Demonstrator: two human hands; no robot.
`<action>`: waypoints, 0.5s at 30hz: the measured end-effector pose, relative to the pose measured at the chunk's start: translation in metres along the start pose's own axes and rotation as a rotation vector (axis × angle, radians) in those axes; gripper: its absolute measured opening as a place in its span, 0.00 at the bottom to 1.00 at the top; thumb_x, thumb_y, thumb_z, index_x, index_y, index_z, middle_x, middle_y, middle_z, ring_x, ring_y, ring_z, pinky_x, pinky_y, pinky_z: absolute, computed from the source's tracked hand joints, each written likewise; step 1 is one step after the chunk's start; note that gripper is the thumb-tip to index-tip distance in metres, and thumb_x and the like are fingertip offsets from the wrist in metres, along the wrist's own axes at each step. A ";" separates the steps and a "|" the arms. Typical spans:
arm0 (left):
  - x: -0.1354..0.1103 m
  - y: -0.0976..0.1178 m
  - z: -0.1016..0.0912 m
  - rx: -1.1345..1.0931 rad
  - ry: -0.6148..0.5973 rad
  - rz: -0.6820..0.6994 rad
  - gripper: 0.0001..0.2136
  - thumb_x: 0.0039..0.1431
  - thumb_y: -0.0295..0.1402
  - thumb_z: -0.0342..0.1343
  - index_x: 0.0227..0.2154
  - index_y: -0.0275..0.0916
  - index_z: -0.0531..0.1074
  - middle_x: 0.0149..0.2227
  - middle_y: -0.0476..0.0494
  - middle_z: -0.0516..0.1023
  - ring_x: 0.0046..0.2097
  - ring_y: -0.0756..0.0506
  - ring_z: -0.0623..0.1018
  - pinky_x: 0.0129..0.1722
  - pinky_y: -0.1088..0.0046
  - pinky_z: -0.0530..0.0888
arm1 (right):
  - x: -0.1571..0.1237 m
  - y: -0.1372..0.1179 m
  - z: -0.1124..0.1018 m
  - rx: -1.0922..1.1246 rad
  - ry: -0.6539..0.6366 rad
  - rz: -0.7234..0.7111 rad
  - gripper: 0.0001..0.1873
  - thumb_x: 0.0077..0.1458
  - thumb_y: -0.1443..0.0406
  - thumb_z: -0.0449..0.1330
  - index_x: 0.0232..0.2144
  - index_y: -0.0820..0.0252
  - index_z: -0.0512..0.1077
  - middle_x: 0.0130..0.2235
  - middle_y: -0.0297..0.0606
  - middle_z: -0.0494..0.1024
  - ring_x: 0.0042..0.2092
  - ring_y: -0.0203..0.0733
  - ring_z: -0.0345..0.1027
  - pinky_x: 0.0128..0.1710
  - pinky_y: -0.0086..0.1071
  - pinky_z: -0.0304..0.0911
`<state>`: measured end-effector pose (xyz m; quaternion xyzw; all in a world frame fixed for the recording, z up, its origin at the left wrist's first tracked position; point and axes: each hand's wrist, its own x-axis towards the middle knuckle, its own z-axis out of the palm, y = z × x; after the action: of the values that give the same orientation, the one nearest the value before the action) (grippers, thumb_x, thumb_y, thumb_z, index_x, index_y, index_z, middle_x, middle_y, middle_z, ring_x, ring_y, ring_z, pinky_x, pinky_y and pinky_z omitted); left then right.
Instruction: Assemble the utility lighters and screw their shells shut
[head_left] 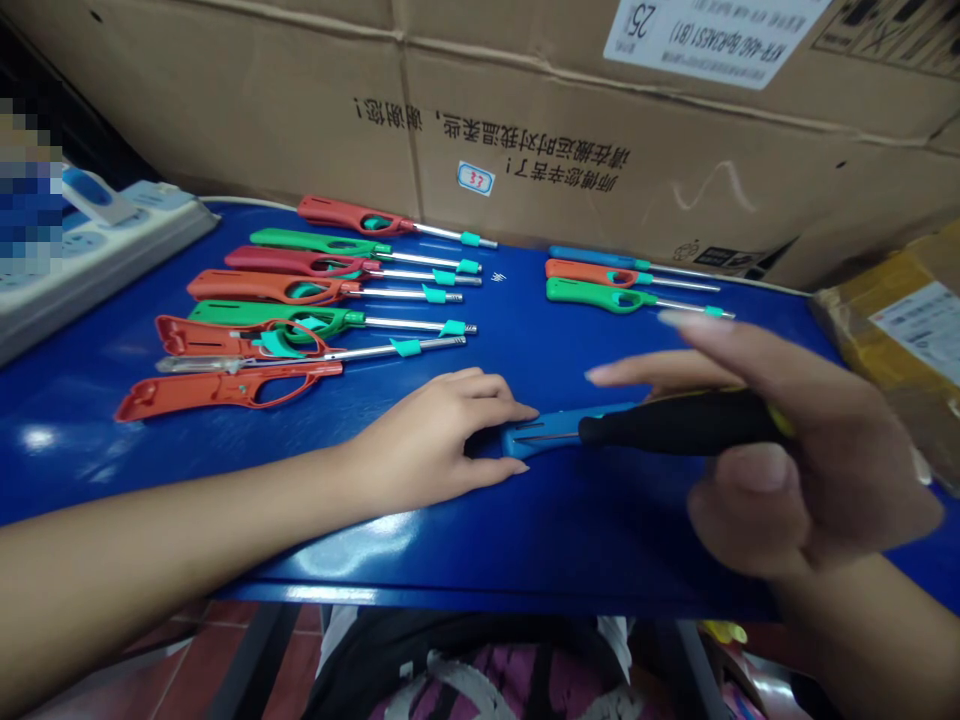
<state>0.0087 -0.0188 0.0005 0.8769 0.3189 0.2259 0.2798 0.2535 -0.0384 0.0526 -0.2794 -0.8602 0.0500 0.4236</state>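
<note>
On the blue table, a blue gas lighter (pixel 517 442) lies in front of me, its far part hidden behind the screwdriver. My left hand (pixel 435 435) grips the lighter's near end between thumb and fingers. My right hand (pixel 817 470), slightly blurred, holds a screwdriver (pixel 675 422) by the rear of its black handle, with the index and another finger stretched out. The thin shaft points left over the lighter's handle; whether the tip touches it I cannot tell. Beyond my left hand lies an opened orange lighter (pixel 225 388), its shell halves apart around a clear tank (pixel 199 365).
Several red, green and orange lighters (pixel 277 290) lie in a row at the back left. Three more lighters (pixel 600 292) lie at the back right. A large cardboard box (pixel 262 110) walls off the back. A power strip (pixel 112 250) stands left, a taped carton (pixel 885 300) right.
</note>
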 end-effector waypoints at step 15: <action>0.000 0.001 0.000 0.017 -0.002 -0.004 0.19 0.62 0.35 0.64 0.54 0.37 0.75 0.44 0.42 0.78 0.46 0.42 0.76 0.48 0.64 0.73 | -0.003 0.008 0.004 0.132 0.060 0.123 0.31 0.63 0.64 0.55 0.67 0.44 0.61 0.53 0.36 0.81 0.41 0.47 0.81 0.33 0.40 0.78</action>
<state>0.0094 -0.0190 0.0015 0.8788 0.3223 0.2217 0.2733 0.2557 -0.0330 0.0453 -0.3044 -0.8233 0.1244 0.4626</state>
